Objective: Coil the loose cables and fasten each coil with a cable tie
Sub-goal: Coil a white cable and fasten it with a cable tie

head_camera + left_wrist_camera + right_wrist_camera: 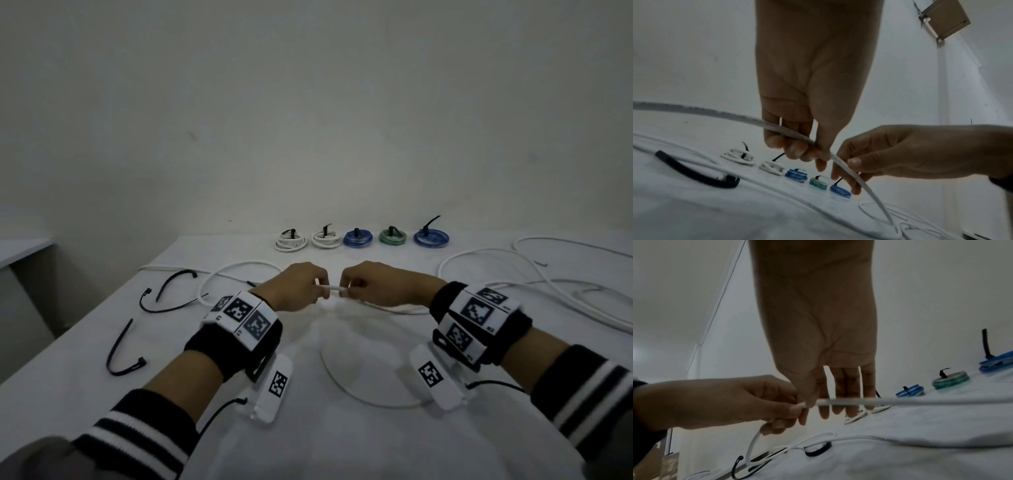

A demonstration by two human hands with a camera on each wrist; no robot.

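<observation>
White cable (333, 288) held off the bench (308, 445) at mid-height, a short straight run spanning the gap between both hands. Left hand (294, 287) curled round it, fingers (797, 148) wrapped over the cable, which trails away left in the left wrist view. Right hand (373, 285) pinching the same cable between thumb and fingertips (854, 163), the rest dropping to the bench and running off right into loose white loops (534, 274). More slack curving across the cloth nearer the body (359, 394).

Behind the hands, a row of five finished coils along the far edge: two white coils (290, 241), (326, 238), a blue coil (357, 237), a green coil (392, 236), a second blue coil (431, 237), each cinched with a black tie, tails sticking up.

Left of the hands, loose black cable ties (168, 294), (121, 349) lying curved on the bench. Marker-printed wristbands (246, 317) on both wrists.
</observation>
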